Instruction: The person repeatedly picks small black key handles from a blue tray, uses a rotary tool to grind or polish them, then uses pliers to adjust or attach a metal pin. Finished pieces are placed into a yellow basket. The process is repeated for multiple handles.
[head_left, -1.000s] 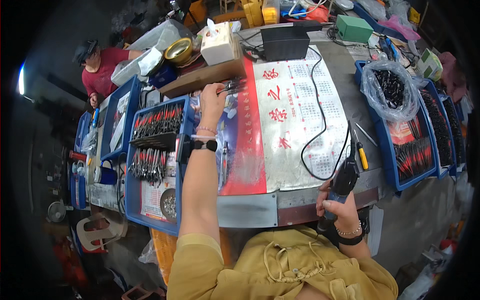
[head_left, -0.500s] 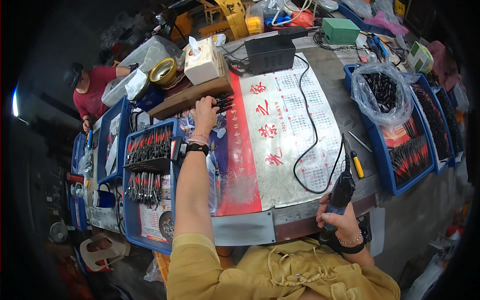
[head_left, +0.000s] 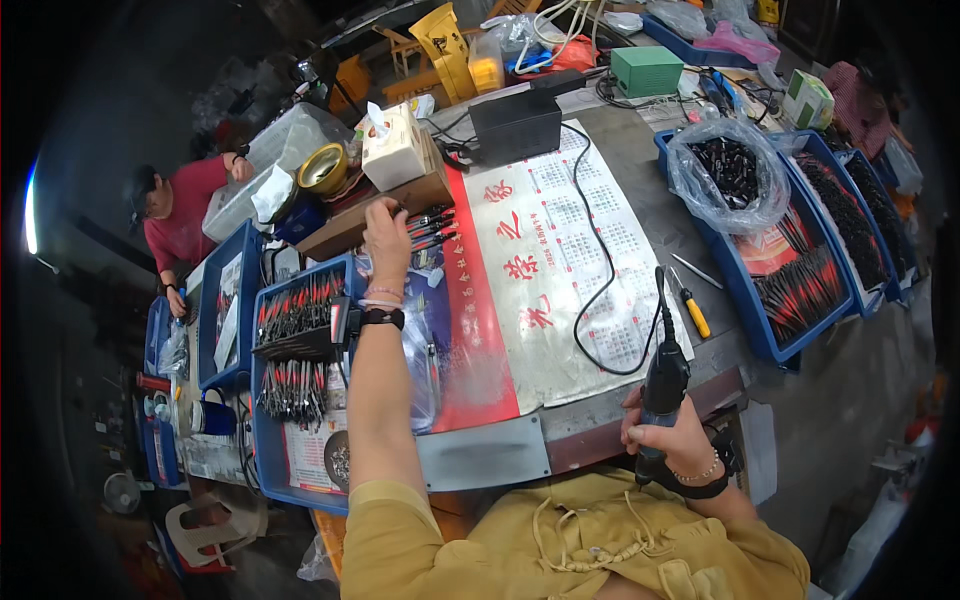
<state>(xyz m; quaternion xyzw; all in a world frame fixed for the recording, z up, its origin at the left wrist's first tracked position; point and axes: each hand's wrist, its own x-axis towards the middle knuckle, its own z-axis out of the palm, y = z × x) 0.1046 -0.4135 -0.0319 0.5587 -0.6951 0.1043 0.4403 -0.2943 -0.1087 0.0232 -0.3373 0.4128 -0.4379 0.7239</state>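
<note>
Cluttered metal workbench (head_left: 640, 190) as usual, with a big printed calendar sheet (head_left: 560, 270) spread over the middle, I guess so small bits don't scratch or roll on the bare steel. My left hand (head_left: 387, 238) is stretched way out to the little row of black-and-red pen-shaped pieces (head_left: 432, 228) lying against the wooden box (head_left: 375, 215); fingers curled down together right at them, but honestly I can't tell from this angle whether I've pinched one or I'm just touching. My right hand (head_left: 672, 440) stays back at the near edge, fingers wrapped tight round the black electric screwdriver (head_left: 662, 385), tip pointing up and away so it's ready without poking anything; its cord (head_left: 600, 260) loops across the sheet to the black power box (head_left: 515, 125). Blue trays (head_left: 300, 330) of the same pieces sit just to my left, more in the blue bins (head_left: 790, 260) on the right, one bagged in clear plastic (head_left: 728, 180). Yellow-handled screwdriver (head_left: 690, 305) lies near the tool hand. Another person in a red top (head_left: 185, 215) works at the far left.
</note>
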